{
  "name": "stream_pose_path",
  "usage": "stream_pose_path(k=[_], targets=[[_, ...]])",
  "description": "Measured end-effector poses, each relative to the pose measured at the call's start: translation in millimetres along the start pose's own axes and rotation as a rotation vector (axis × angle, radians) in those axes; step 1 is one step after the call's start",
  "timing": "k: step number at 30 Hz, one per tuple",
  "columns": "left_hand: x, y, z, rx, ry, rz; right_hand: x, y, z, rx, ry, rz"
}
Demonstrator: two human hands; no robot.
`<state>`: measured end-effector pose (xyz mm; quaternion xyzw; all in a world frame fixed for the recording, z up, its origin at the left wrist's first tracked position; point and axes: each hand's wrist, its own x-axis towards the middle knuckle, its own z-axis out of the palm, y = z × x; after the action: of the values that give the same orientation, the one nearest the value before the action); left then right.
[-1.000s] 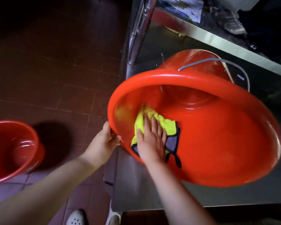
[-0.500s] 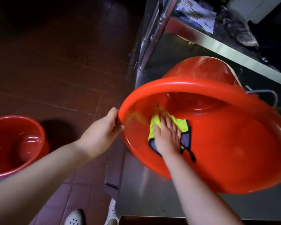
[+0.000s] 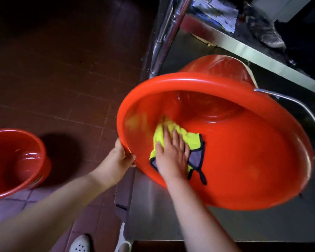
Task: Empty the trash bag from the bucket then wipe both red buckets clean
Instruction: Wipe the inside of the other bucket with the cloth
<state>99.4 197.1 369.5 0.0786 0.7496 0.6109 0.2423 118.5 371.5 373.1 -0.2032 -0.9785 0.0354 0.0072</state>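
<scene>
A large red bucket (image 3: 244,160) lies tilted on its side on a steel shelf, its mouth facing me and its metal handle (image 3: 305,113) hanging at the right. My left hand (image 3: 119,158) grips the rim at the lower left. Inside, my right hand (image 3: 171,153) presses flat on a yellow cloth with grey trim (image 3: 182,137) against the left inner wall. A second red bucket (image 3: 16,160) stands upright on the floor at the far left, with nothing in it.
The steel shelf (image 3: 153,215) has a chrome post (image 3: 164,33) at its left corner and an upper shelf edge (image 3: 262,57) running behind the bucket, with papers (image 3: 218,11) and a shoe (image 3: 265,33) above. Brown floor tiles (image 3: 62,79) lie to the left. My white shoes (image 3: 80,244) are below.
My right hand and the cloth slid deeper into the bucket, then back toward the rim along the left wall. The handle swung to the right side. My left hand stayed on the rim.
</scene>
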Motion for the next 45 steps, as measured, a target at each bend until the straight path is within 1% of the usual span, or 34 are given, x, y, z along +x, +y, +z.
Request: stream_pose_path(k=[3,6,8,10,13,16,18,19,20,22,24,29,32,35,38,40,42,45], targets=[[3,3,0,0.112,0.009,-0.016,-58,-18,2,0.001,0.044,-0.062],[6,14,-6,0.164,-0.02,-0.02,-80,-18,2,-0.004,0.089,-0.078],[8,23,-9,0.228,-0.036,0.025,-72,-12,-1,-0.004,0.083,-0.073],[10,33,-13,0.282,-0.039,0.054,-51,-3,-2,-0.006,0.041,-0.021],[11,45,-20,0.35,-0.056,0.106,-8,23,-7,-0.035,0.022,0.113],[7,50,-26,0.439,-0.059,0.217,33,52,-17,-0.027,0.0,0.246],[5,46,-24,0.377,-0.003,0.27,50,62,-18,0.009,-0.033,0.291],[4,43,-20,0.289,0.024,0.265,55,64,-18,0.023,-0.046,0.294],[1,39,-13,0.178,0.02,0.235,59,65,-17,0.032,-0.055,0.291],[-6,26,3,0.022,-0.065,0.151,59,63,-15,0.047,-0.059,0.283],[-13,13,15,0.055,-0.087,0.123,49,60,-15,0.048,-0.049,0.262],[-18,12,20,0.068,-0.011,0.146,-18,34,-14,0.053,-0.011,0.119],[-17,16,24,0.132,0.043,0.247,-76,11,-15,0.096,0.088,0.04],[-20,21,23,0.092,0.059,0.266,-107,2,-12,0.102,0.167,-0.001],[-26,25,17,0.078,0.053,0.311,-92,12,-10,0.112,0.173,0.019],[-30,29,9,0.105,0.041,0.352,-67,25,-7,0.101,0.117,0.055],[-31,36,0,0.142,0.027,0.373,-38,41,-4,0.031,0.043,0.079],[-29,47,-8,0.188,0.004,0.386,-1,70,-4,-0.06,0.02,0.111]])
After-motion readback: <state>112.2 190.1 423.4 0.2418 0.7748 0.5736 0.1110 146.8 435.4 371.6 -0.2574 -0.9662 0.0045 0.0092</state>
